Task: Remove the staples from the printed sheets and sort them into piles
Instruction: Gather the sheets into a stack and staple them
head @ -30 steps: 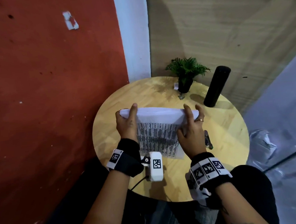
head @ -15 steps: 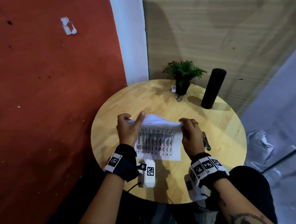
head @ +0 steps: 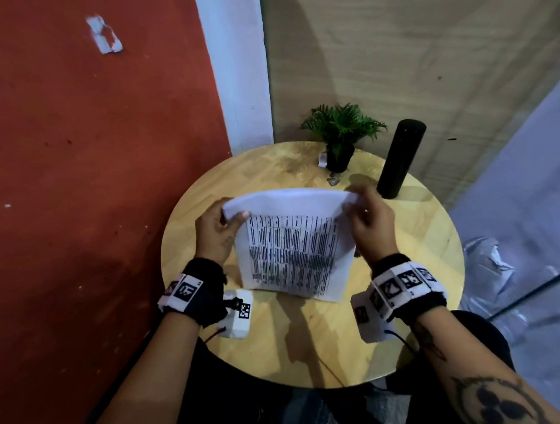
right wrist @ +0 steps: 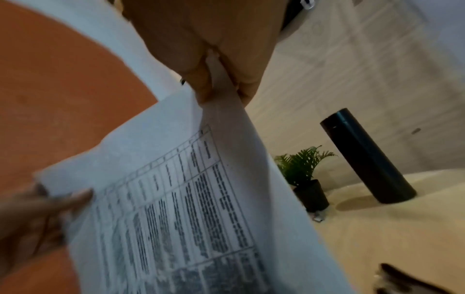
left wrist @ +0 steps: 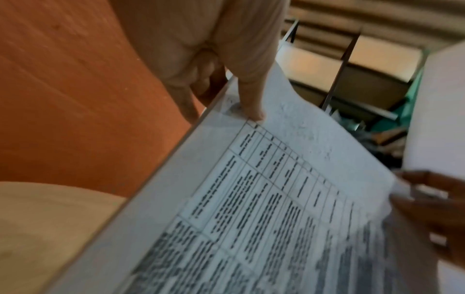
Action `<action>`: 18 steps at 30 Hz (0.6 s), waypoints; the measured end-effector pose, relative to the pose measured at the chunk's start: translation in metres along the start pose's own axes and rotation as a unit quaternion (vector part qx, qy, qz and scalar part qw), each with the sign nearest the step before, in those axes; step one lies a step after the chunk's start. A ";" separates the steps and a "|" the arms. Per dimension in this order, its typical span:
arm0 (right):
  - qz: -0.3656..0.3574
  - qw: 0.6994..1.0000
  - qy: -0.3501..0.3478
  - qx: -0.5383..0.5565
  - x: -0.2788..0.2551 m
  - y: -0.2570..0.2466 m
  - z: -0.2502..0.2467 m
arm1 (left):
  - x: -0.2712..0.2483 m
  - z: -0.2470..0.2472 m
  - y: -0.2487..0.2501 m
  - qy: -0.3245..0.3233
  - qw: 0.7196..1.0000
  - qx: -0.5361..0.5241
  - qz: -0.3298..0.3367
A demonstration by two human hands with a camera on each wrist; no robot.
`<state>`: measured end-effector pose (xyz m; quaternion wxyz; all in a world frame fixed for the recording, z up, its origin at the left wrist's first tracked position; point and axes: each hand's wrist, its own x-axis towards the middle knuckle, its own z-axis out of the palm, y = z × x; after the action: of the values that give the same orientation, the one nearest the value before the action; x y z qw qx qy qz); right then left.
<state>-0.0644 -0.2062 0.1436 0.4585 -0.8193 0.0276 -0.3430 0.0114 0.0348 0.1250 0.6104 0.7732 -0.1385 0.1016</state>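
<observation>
1. The printed sheets (head: 292, 244) are held up above the round wooden table (head: 414, 236), in front of the person, with the printed face turned toward the head camera and the top edge curling over away from it.
2. The left hand (head: 214, 232) has the upper left corner of the sheets. In the left wrist view its thumb lies on the printed face near the corner of the table grid, while the other fingers (left wrist: 198, 79) curl behind the paper, so this grip is closed on the sheets.
3. The right hand (head: 369, 222) takes the upper right corner. In the right wrist view the paper edge runs between the thumb and the fingertips (right wrist: 201, 85), a tight pinch on the sheets.
4. The lower edge of the sheets hangs just above or on the table near the person; I cannot tell which.
5. A small potted plant (head: 341, 139) stands at the far side of the table, and a tall black cylinder (head: 400, 160) stands upright just beside it to the right.
6. A small metal piece (head: 333, 180) lies on the table in front of the plant pot; it is too small to identify.
7. Both wrists carry black bands with white marker tags.
8. A red wall is on the left, a wood-panel wall behind the table.
</observation>
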 end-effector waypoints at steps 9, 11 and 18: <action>0.242 0.963 -0.069 0.100 -0.033 0.007 0.011 | -0.023 0.011 0.013 0.013 0.995 -0.058 -0.077; 0.184 0.983 -0.018 -0.012 -0.041 0.002 0.020 | -0.036 0.024 0.022 0.059 0.998 0.016 -0.023; 0.127 0.990 0.059 -0.001 -0.076 -0.010 0.025 | -0.073 0.044 0.023 0.135 0.990 -0.039 -0.029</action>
<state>-0.1105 -0.1550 0.1019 0.4949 -0.7879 0.1588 -0.3302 -0.0655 -0.0068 0.1121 0.6562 0.7315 -0.0359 0.1815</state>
